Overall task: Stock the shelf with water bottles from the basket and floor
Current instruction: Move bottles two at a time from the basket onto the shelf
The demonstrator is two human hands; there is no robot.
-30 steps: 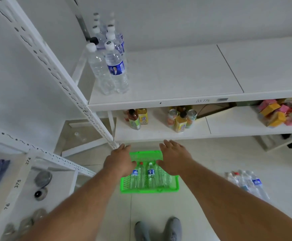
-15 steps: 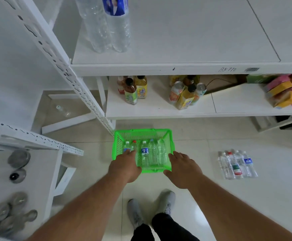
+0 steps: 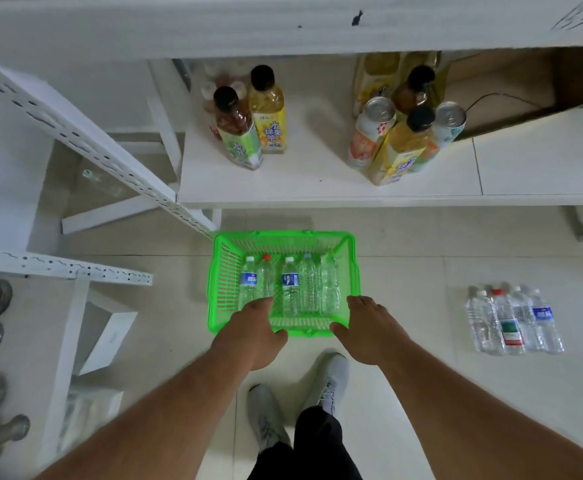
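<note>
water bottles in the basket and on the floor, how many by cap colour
In the green basket:
white or clear caps: 4, such as the blue-label bottle
red cap: 1

In the floor group, as far as the caps can be made out:
white or clear caps: 4
red cap: 1

Total: 10 bottles, 8 white or clear, 2 red.

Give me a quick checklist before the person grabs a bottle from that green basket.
1. Green plastic basket flat on the floor: ok.
2. Clear plastic water bottles inside, lying side by side: ok.
3. Left hand empty, fingers over the near rim: ok.
4. Right hand empty, by the basket's near right corner: ok.
5. Room on the top shelf: cannot tell, out of view.
6. Spare bottles on the floor clear of the feet: ok.
</note>
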